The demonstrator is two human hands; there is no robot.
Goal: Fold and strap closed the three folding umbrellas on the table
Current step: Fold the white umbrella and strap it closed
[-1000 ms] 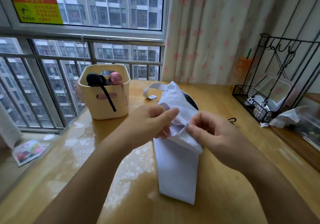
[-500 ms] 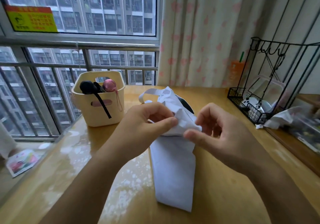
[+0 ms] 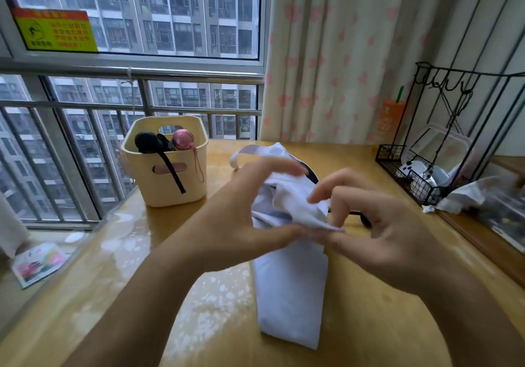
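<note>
Pinching the white umbrella (image 3: 289, 295) are left hand (image 3: 244, 219) and right hand (image 3: 383, 233), half-curled.

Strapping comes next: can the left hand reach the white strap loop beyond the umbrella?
Likely yes: the white fabric strap loop sits uncovered just beyond the left hand, nothing between them.

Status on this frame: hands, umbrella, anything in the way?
Left hand and right hand pinch bunched cloth of the umbrella. Strap loose, unfastened. Basket stands apart, left.

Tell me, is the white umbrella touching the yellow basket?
Apart. The head view shows a strip of bare wooden table between the white umbrella and the yellow basket.
</note>
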